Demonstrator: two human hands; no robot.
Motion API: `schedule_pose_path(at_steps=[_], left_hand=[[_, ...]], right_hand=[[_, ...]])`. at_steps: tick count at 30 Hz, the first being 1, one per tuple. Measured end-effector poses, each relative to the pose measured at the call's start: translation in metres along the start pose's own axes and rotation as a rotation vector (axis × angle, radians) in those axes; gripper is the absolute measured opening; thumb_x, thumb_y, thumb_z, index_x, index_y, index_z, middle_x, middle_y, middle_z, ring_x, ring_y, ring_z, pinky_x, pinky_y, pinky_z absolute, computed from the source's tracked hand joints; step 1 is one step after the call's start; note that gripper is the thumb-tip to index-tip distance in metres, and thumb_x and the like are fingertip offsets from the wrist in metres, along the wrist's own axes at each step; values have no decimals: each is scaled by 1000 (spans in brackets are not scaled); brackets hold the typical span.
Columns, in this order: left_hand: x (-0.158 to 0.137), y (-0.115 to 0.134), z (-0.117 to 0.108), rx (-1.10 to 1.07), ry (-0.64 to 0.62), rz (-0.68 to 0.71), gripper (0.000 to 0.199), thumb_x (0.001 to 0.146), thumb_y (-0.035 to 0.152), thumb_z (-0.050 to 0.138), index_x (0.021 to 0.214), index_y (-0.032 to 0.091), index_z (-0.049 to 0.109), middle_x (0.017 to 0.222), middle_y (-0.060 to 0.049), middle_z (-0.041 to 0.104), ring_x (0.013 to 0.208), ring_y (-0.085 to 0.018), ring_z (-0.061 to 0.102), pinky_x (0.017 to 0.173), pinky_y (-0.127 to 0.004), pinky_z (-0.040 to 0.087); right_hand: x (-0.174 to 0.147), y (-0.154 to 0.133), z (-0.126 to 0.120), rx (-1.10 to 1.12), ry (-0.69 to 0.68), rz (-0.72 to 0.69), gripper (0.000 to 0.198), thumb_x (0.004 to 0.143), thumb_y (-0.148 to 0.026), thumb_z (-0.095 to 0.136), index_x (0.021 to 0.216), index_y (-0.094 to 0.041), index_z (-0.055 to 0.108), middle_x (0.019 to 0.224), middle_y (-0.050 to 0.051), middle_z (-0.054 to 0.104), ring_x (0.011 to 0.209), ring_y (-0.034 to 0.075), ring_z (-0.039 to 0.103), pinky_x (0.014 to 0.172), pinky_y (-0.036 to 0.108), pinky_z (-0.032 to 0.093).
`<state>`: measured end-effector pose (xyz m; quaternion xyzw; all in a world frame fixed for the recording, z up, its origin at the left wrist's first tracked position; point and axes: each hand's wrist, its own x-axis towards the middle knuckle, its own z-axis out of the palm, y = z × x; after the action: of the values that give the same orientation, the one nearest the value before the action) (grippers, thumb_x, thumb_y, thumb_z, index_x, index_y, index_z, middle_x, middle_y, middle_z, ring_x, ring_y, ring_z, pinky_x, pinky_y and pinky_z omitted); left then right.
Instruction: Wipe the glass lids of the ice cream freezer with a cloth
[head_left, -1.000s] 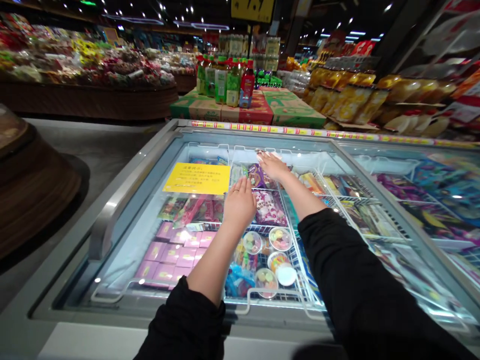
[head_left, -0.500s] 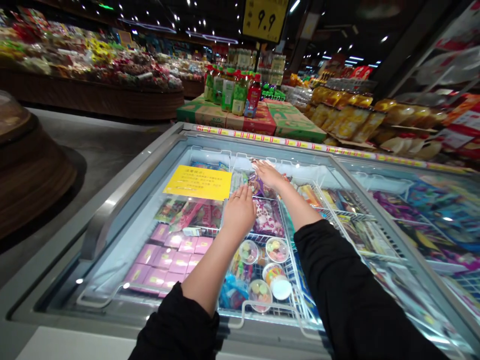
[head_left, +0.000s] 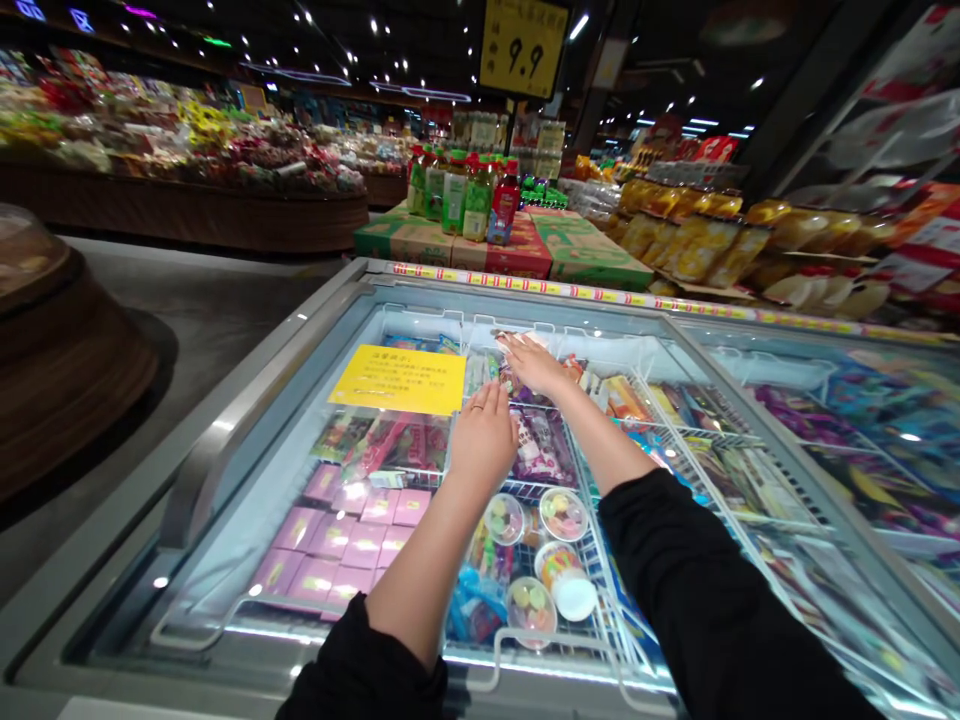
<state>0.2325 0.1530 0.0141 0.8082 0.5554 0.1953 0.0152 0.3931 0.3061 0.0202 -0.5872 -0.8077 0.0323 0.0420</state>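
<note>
The glass lid of a chest freezer lies beneath both my hands. My left hand is stretched out palm down over the glass, a ring on one finger, just right of a yellow notice with printed writing. Farther off, my right hand reaches toward the back of the freezer with its fingers extended flat. A whitish patch shows beside its fingers, and I cannot tell what it is. Below the glass are pink boxes, purple packets and round clear-lidded tubs in wire baskets.
A curved metal handle is on the freezer's left side. Bottles stand on cartons behind it, under a 9.9 price sign. Jars are stacked at right. Rounded wooden displays stand at left.
The view has tilted slightly, so the freezer sits a little lower in the picture. My right hand has shifted slightly left; my left hand keeps nearly the same place over the glass.
</note>
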Motion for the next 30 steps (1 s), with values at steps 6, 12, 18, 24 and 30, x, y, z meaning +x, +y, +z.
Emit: schedule_pose_path(at_steps=[6, 12, 18, 24, 30], left_hand=[[-1, 1, -5, 2, -16, 3, 51, 110, 24, 44, 157, 6, 55, 165, -18, 50, 156, -26, 47, 130, -41, 39], [-2, 1, -6, 15, -30, 7, 54, 111, 24, 41, 159, 1, 51, 166, -19, 48, 157, -27, 46, 131, -40, 36], [-3, 3, -5, 41, -16, 1, 54, 111, 24, 39, 158, 1, 51, 167, -19, 48, 157, -28, 46, 132, -42, 35], [-3, 2, -7, 28, -34, -6, 53, 111, 26, 40, 159, 6, 52, 167, -16, 48, 157, -25, 46, 131, -40, 37], [-3, 3, -8, 27, -9, -18, 52, 110, 24, 42, 157, 8, 55, 167, -15, 48, 156, -26, 48, 131, -40, 37]], right_hand=[[17, 8, -9, -17, 5, 80, 64, 111, -32, 22, 170, -12, 35, 179, 8, 29, 167, 23, 21, 136, 39, 18], [-34, 9, 1, -28, 60, 121, 65, 111, -37, 25, 171, -15, 35, 178, 8, 33, 166, 28, 25, 134, 49, 26], [-35, -7, 7, 12, 40, -41, 64, 112, -41, 22, 171, -22, 37, 178, 2, 33, 166, 29, 25, 135, 48, 24], [12, 11, -6, 21, 15, 30, 64, 111, -36, 23, 171, -19, 36, 179, 5, 29, 167, 25, 23, 136, 45, 20], [-8, 24, -1, -10, 54, 129, 65, 110, -35, 24, 170, -13, 36, 178, 10, 32, 166, 30, 25, 134, 48, 26]])
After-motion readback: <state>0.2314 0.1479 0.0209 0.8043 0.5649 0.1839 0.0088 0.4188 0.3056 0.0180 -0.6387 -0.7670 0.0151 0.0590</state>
